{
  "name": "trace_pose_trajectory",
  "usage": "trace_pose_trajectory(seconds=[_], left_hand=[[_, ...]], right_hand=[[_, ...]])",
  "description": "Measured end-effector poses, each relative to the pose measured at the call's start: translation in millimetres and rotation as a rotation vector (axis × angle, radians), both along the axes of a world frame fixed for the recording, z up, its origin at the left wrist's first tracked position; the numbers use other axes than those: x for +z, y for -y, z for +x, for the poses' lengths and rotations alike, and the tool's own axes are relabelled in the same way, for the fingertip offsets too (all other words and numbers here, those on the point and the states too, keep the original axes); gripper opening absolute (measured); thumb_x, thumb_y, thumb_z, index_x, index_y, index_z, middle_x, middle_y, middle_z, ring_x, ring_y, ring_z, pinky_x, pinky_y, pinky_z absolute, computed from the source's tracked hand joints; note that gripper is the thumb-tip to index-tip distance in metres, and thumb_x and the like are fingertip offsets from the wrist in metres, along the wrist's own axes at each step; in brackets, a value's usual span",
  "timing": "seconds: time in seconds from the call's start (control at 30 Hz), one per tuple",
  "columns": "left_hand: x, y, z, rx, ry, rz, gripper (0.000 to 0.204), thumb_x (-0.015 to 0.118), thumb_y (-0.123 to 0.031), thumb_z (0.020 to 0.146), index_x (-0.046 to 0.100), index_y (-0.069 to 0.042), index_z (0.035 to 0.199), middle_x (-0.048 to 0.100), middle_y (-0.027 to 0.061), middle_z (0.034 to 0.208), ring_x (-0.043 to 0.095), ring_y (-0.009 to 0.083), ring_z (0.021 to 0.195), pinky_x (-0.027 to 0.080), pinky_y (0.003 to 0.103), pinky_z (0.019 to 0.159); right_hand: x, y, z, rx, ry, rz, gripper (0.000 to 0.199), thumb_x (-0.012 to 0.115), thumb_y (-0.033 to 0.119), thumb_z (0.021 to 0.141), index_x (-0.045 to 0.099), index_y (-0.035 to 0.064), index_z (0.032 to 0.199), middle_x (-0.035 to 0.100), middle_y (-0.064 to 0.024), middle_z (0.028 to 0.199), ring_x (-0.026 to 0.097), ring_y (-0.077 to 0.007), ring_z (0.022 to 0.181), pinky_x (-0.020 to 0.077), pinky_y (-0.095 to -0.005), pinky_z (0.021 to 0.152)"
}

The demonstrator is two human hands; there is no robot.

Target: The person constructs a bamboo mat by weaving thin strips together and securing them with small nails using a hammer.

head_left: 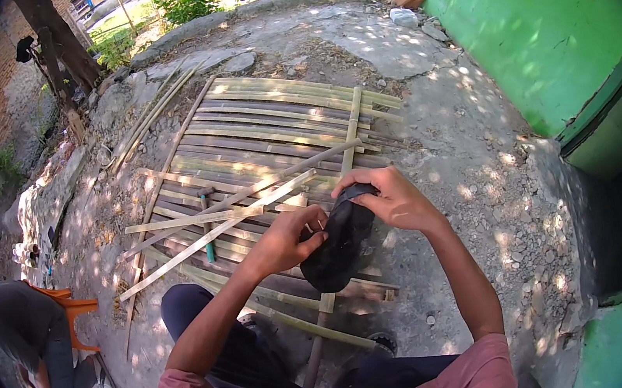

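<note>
A limp black bag [335,257], perhaps of thin plastic, hangs in front of me above the bamboo slats. My right hand [390,198] grips its upper rim between thumb and fingers. At the bag's left side, my left hand [289,240] has its fingers curled in a pinch; a small thin glint shows at the fingertips, too small to name. Below lies a panel of split bamboo slats [255,129], laid side by side across bamboo poles. Several loose bamboo strips [215,238] lie crosswise on it. Among these strips rests a hammer [210,248] with a teal handle.
To the left, a person [35,332] bends over by an orange plastic chair [74,307]. More bamboo strips [152,121] lie on the ground beyond the panel's left side. A green wall [541,30] bounds the right. A tree trunk [59,42] stands at the far left.
</note>
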State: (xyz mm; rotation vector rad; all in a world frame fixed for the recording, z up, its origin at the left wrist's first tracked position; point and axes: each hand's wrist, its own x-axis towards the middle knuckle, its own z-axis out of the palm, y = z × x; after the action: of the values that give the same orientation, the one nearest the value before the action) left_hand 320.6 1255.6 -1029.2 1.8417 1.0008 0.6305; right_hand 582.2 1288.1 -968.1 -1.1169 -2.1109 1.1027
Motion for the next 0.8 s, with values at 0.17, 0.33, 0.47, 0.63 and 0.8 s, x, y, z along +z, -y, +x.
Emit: trace_pose_trajectory(seconds=[0.17, 0.33, 0.47, 0.63, 0.8], left_hand=[[-6.5, -0.4, 6.2, 0.055, -0.101, 0.082, 0.016, 0.070, 0.006, 0.097, 0.062, -0.002, 0.109, 0.067, 0.0115, 0.091, 0.069, 0.0261, 0.086, 0.059, 0.039, 0.078], [-46.0, 4.2, -5.1, -0.096, -0.388, 0.289, 0.022, 0.071, 0.007, 0.090, 0.068, -0.001, 0.110, 0.067, 0.0160, 0.098, 0.071, 0.0382, 0.099, 0.058, 0.046, 0.089], [-72.8, 7.5, -6.6, -0.133, -0.471, 0.223, 0.034, 0.063, 0.008, 0.088, 0.073, -0.001, 0.119, 0.067, 0.0220, 0.110, 0.070, 0.0443, 0.108, 0.058, 0.051, 0.094], [-103.9, 0.3, -4.0, -0.091, -0.523, 0.241, 0.029, 0.063, 0.009, 0.086, 0.068, 0.005, 0.114, 0.066, 0.0265, 0.113, 0.070, 0.0480, 0.109, 0.058, 0.054, 0.093], [-119.1, -3.6, -10.2, -0.069, -0.432, 0.303, 0.034, 0.068, 0.009, 0.081, 0.062, 0.009, 0.115, 0.062, 0.0284, 0.116, 0.069, 0.0499, 0.105, 0.058, 0.053, 0.091]], right_hand=[[-29.4, 4.3, 45.2, 0.007, 0.213, -0.024, 0.038, 0.073, 0.007, 0.095, 0.068, 0.0119, 0.132, 0.078, -0.0156, 0.098, 0.075, -0.0307, 0.094, 0.0551, -0.0426, 0.084], [-53.2, 3.9, 29.3, 0.081, 0.432, -0.195, 0.038, 0.078, 0.013, 0.094, 0.065, 0.0137, 0.130, 0.077, -0.0185, 0.106, 0.074, -0.0382, 0.101, 0.0550, -0.0475, 0.087], [-77.8, 2.6, 16.3, 0.076, 0.511, -0.100, 0.044, 0.081, 0.012, 0.090, 0.064, 0.0158, 0.130, 0.076, -0.0171, 0.105, 0.074, -0.0401, 0.102, 0.0567, -0.0494, 0.087], [-105.6, -1.9, -6.7, -0.058, 0.691, 0.073, 0.051, 0.086, 0.012, 0.086, 0.059, 0.0151, 0.129, 0.074, -0.0159, 0.104, 0.074, -0.0404, 0.104, 0.0591, -0.0510, 0.087], [-81.6, 8.4, -31.6, -0.089, 0.631, 0.199, 0.041, 0.083, 0.014, 0.089, 0.059, 0.0090, 0.121, 0.074, -0.0174, 0.110, 0.073, -0.0426, 0.103, 0.0574, -0.0518, 0.087]])
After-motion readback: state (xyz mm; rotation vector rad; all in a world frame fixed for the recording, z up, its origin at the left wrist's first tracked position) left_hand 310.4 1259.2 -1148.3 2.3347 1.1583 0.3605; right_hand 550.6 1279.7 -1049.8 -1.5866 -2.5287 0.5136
